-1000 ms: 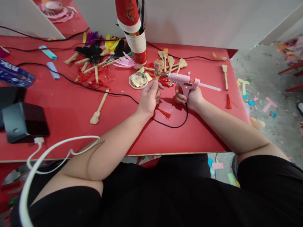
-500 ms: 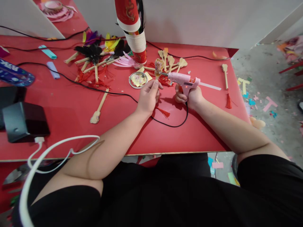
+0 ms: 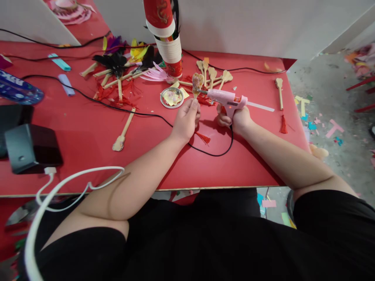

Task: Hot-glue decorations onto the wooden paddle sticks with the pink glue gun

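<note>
My left hand (image 3: pixel 186 120) pinches the handle of a small wooden stick with a flat, shaped head (image 3: pixel 197 81), held upright. Its head carries a mottled pinkish-brown patch. A red tassel (image 3: pixel 203 137) hangs below that hand. My right hand (image 3: pixel 233 117) is wrapped round the grip of a pink hot glue gun (image 3: pixel 224 96), its orange light lit and a clear glue stick (image 3: pixel 261 106) poking out of the back. The gun's nozzle is at the lower edge of the wooden head; whether they touch I cannot tell. A round tin (image 3: pixel 172 97) with yellowish pieces lies beside my left hand.
Several wooden sticks (image 3: pixel 212 73) lie behind my hands. Feathered sticks (image 3: pixel 115 68) with red tassels are piled back left, near stacked paper cups (image 3: pixel 169 50). One stick (image 3: pixel 123 130) lies left, another (image 3: pixel 279 93) right. A black cord (image 3: pixel 131 112) crosses the red table (image 3: pixel 234 171).
The fingers of my left hand have curled in slightly around the stick. The glue gun stays at the wooden head, and the whole view has shifted a little.
</note>
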Available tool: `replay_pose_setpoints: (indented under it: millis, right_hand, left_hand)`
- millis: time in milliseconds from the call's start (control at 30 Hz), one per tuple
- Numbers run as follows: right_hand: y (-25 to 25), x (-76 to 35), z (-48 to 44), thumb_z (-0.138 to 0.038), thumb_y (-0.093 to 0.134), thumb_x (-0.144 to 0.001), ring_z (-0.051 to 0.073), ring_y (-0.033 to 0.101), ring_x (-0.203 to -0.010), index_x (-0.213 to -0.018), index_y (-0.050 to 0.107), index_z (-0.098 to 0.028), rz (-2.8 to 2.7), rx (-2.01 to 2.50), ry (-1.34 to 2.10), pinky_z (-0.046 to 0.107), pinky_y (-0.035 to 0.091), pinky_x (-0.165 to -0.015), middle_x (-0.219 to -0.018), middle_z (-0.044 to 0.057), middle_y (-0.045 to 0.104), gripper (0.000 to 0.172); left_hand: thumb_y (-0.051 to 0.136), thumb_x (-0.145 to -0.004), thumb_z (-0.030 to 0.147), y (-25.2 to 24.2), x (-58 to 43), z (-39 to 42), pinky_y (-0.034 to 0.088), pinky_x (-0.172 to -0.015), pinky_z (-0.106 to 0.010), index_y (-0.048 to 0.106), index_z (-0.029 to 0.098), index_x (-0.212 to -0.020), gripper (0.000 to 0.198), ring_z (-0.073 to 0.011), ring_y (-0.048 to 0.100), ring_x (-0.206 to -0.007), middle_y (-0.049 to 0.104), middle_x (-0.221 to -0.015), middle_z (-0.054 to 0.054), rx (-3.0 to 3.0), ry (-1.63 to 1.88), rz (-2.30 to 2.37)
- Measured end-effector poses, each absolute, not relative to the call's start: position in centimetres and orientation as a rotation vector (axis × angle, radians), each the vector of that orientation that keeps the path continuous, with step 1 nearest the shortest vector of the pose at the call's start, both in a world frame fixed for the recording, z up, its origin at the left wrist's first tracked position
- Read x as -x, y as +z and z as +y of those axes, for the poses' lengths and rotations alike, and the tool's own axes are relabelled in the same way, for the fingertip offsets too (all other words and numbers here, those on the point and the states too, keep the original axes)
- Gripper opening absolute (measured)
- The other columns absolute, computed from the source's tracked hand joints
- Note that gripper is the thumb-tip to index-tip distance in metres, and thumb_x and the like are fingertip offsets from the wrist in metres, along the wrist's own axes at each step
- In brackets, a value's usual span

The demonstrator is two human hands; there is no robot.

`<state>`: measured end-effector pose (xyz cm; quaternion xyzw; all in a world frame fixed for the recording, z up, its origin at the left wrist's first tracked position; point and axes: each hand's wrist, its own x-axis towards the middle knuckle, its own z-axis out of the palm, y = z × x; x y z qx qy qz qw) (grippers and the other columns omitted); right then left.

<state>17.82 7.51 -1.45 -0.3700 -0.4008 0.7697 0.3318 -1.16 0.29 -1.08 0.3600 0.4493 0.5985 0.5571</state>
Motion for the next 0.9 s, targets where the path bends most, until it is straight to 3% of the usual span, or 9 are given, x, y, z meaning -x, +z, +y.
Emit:
replay_pose_setpoints:
  millis: [200,300,400,700,900]
  right_hand:
    - [-1.0,-17.5,7.1,-0.062,0.059,-0.106,0.014,0.025,-0.041,-0.097,0.065,-0.024,-1.098,0.922,1.954,0.030,0.025,-0.043,-0.053,-0.007,0.037,0.039]
    - [-0.6,-17.3,6.9,-0.068,0.056,-0.107,0.015,0.025,-0.042,-0.098,0.066,-0.024,-1.100,0.996,1.927,0.031,0.024,-0.043,-0.053,-0.006,0.036,0.046]
    - [-0.5,-17.2,6.9,-0.069,0.053,-0.108,0.014,0.023,-0.042,-0.098,0.066,-0.024,-1.103,1.006,1.908,0.031,0.023,-0.044,-0.055,-0.006,0.038,0.049]
    - [-0.4,-17.3,6.9,-0.073,0.055,-0.108,0.013,0.026,-0.039,-0.098,0.064,-0.023,-1.156,0.957,1.970,0.030,0.025,-0.041,-0.055,-0.007,0.039,0.051]
    - [-0.2,-17.2,6.7,-0.062,0.056,-0.106,0.014,0.026,-0.040,-0.097,0.063,-0.024,-1.186,0.970,1.926,0.030,0.024,-0.041,-0.055,-0.006,0.041,0.040]
  left_hand:
    - [0.069,-0.113,0.044,0.1,0.9,-0.1,0.018,-0.046,-0.019,0.051,0.022,-0.079,0.044,-0.0067,0.031,-0.049,0.041,-0.067,0.006,-0.668,1.387,1.003]
    - [0.066,-0.114,0.048,0.6,1.0,-0.3,0.017,-0.044,-0.019,0.055,0.022,-0.082,0.042,-0.0065,0.026,-0.044,0.036,-0.063,0.007,-0.588,1.346,0.959]
    - [0.051,-0.119,0.049,1.0,1.2,-0.2,0.017,-0.043,-0.019,0.057,0.021,-0.080,0.048,-0.0070,0.022,-0.042,0.029,-0.058,0.008,-0.486,1.303,0.925]
    - [0.035,-0.118,0.036,2.1,2.0,0.1,0.017,-0.040,-0.019,0.029,0.022,-0.059,0.060,-0.0094,0.028,-0.043,0.023,-0.055,0.004,-0.251,1.085,0.760]
    - [0.028,-0.115,0.033,2.2,1.9,0.2,0.022,-0.040,-0.021,0.025,0.024,-0.058,0.057,-0.0115,0.036,-0.045,0.028,-0.056,0.001,-0.194,1.109,0.713]
